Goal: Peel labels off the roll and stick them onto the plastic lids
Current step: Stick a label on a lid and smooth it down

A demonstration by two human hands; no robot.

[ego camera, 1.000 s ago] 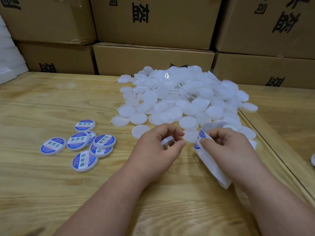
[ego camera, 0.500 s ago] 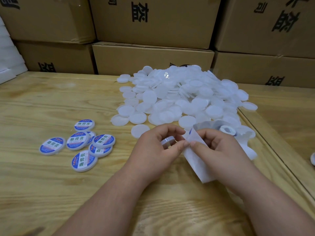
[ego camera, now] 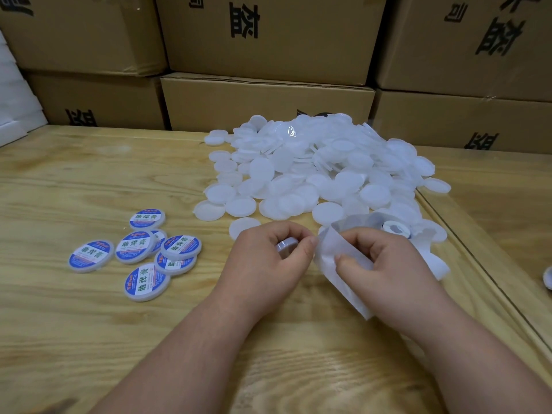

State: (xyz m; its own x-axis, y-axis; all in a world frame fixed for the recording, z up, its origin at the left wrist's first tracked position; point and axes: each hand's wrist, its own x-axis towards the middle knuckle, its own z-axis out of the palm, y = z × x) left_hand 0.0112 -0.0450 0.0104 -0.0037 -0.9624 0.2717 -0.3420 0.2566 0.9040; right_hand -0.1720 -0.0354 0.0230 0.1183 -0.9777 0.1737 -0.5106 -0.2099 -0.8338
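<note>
- White paper label strip (ego camera: 337, 252), middle right of the frame: right hand (ego camera: 385, 270) fingers pinch it.
- Left hand (ego camera: 268, 261) fingers curl round a small round white plastic lid (ego camera: 287, 244).
- Pile of plain white lids (ego camera: 322, 171) on the wooden desk (ego camera: 89, 339) behind.

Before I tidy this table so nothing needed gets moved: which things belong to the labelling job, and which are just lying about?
Part of the job:
- lid held in the left hand
- backing paper pinched by the right hand
- label roll
- pile of plain lids
- labelled lids

Just lying about:
- cardboard boxes
- white foam, far left
</note>
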